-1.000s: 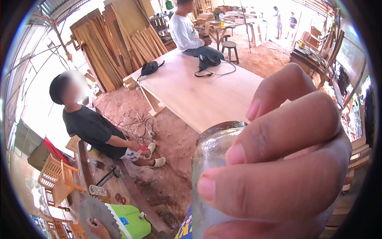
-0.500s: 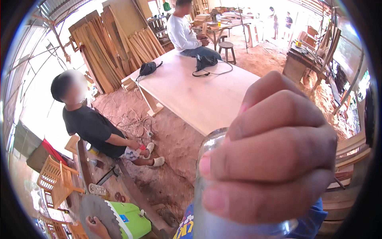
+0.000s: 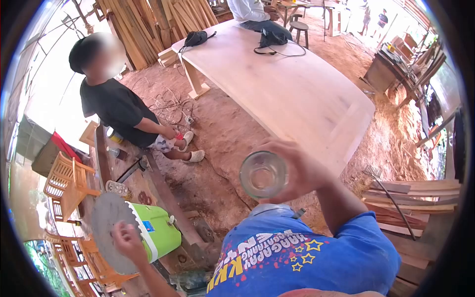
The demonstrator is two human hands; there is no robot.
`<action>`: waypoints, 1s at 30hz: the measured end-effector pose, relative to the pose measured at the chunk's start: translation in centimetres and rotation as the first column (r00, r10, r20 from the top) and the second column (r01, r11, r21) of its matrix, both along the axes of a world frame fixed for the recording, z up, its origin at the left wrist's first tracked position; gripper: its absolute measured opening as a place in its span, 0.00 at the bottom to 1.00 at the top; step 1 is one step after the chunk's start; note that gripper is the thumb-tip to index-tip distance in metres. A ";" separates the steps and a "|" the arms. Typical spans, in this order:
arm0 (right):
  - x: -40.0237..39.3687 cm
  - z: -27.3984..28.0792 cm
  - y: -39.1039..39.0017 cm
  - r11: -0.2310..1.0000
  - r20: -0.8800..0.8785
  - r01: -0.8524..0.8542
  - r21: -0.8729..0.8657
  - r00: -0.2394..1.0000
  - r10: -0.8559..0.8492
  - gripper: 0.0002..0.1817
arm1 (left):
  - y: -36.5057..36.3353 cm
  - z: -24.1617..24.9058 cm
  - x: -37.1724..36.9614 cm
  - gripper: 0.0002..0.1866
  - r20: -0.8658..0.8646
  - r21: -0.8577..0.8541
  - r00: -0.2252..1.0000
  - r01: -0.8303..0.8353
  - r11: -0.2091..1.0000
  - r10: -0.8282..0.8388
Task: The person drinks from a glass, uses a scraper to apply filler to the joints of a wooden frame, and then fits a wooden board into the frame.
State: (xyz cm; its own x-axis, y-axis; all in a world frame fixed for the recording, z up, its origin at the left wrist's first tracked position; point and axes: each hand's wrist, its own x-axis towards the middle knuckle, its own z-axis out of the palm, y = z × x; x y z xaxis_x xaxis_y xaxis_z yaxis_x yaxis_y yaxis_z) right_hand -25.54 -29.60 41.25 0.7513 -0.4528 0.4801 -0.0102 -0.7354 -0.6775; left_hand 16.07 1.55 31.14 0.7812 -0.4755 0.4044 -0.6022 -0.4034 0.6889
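Holding step: right of cooler point(image 3: 162, 230), glass point(image 3: 261, 175) was grasped by right hand point(image 3: 309, 171); left hand point(image 3: 127, 241) was seen over blade point(image 3: 110, 215) beside cooler, grip indistinct. Steady holding was judged necessary.

Only legible text is on my blue shirt point(image 3: 346, 262), lower center of frame, skewed. White lettering: one line looks like "KAAGAPAY", first letter uncertain; next looks like "KABATAANG", also not certain. Larger white "EN" below, rest of that word unclear. Big yellow letters toward the lower left of the print: "KK", remainder cut by folds. Blue label point(image 3: 148, 226) on the green cooler point(image 3: 162, 237), lower left: too small to read.
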 end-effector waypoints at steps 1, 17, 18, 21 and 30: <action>0.4 -1.7 0.1 0.999 -0.040 0.033 0.022 0.999 -0.032 0.43 | -0.6 -0.4 -1.8 0.15 0.023 0.061 0.994 0.102 0.993 -0.103; 11.6 -15.6 -0.5 0.989 -0.463 -0.033 0.146 0.881 0.097 0.45 | -0.7 -13.3 -13.5 0.09 -0.277 0.212 0.958 0.137 0.968 -0.075; 13.2 -16.9 -1.2 0.987 -0.484 -0.083 0.135 0.864 0.139 0.44 | -0.8 -13.3 -12.9 0.09 -0.321 0.243 0.947 0.088 0.966 -0.005; 18.5 -21.3 -2.0 0.957 -0.530 -0.229 0.177 0.797 0.289 0.43 | -0.9 -13.1 -11.4 0.14 -0.260 0.336 0.953 -0.064 0.940 0.158; 34.5 -39.5 0.6 0.762 -0.505 -0.566 0.314 0.580 0.639 0.38 | -6.6 -16.8 -6.0 0.32 -0.138 0.678 0.850 -0.292 0.674 0.508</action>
